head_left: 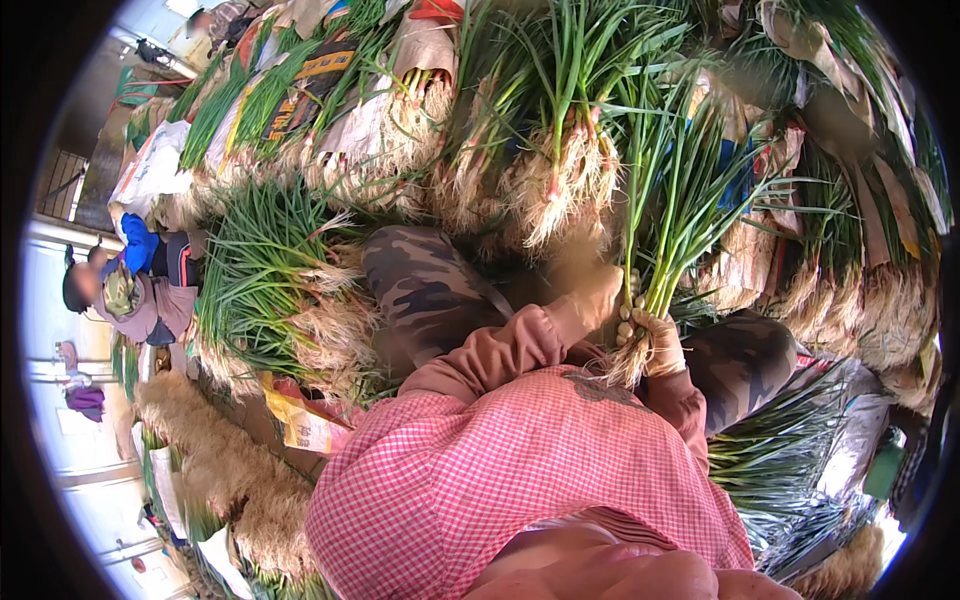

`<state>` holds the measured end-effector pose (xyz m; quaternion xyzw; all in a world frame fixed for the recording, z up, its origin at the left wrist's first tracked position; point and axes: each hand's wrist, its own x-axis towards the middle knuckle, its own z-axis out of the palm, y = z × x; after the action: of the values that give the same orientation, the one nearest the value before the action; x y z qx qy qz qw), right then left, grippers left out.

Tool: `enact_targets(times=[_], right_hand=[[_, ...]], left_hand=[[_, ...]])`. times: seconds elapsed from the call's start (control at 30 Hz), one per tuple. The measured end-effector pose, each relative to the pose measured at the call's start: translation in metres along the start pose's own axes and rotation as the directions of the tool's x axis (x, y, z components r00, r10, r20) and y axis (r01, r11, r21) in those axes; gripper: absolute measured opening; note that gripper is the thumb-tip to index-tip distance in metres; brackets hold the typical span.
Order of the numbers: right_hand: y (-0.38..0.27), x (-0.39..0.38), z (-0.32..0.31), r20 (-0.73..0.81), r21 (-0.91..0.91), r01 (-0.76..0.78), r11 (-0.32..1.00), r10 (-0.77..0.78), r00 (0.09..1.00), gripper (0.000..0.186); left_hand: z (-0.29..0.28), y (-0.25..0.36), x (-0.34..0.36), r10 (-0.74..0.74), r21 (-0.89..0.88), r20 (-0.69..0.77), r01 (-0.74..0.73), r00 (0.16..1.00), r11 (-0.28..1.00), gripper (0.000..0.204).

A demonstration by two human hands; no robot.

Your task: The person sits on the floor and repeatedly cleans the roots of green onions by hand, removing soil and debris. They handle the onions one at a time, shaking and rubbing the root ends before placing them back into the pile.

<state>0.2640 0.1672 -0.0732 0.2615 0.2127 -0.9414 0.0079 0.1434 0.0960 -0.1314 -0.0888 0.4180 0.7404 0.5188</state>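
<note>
Upright in front of my chest is a bunch of green onions (672,240), long green leaves up and pale roots down. My right hand (662,345), in a pale glove, is closed round the bunch's white lower ends. Just left of it, my left hand (592,300) has its fingers drawn together at the base of a single stalk (628,240) beside the bunch. A smudge blurs part of that hand. Straight ahead stands a big clump of green onions (565,180) with tangled, bushy roots.
To my left lies a heap of green onions (290,290). Wrapped bundles (400,130) line the far side, more bundles (840,290) stand on the right. Near my right knee lie dark green leaves (780,450). A person (145,290) sits at far left.
</note>
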Motion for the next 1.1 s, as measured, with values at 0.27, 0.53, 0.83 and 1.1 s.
enact_targets(times=[0.27, 0.53, 0.83, 1.1], right_hand=[[-0.035, -0.033, 0.018, 0.474, 0.148, 0.133, 0.980, -0.189, 0.860, 0.040], [-0.034, -0.009, 0.004, 0.073, -0.115, 0.171, 0.979, -0.164, 0.984, 0.021], [-0.013, -0.009, 0.007, 0.019, -0.165, 0.094, 0.982, -0.092, 0.996, 0.012], [-0.023, -0.020, 0.033, -0.085, -0.360, 0.047, 0.932, -0.083, 0.993, 0.011]], left_hand=[[0.005, 0.068, -0.047, -0.244, 0.475, 0.545, -0.056, 0.802, 0.878, 0.029], [0.010, 0.185, -0.044, 0.936, 0.997, 0.072, -0.004, 0.344, -0.075, 0.035], [0.015, 0.143, -0.073, 0.701, 0.997, -0.049, -0.001, 0.711, 0.071, 0.019], [0.033, 0.054, -0.062, 0.060, 0.876, 0.371, -0.328, 0.927, -0.353, 0.016]])
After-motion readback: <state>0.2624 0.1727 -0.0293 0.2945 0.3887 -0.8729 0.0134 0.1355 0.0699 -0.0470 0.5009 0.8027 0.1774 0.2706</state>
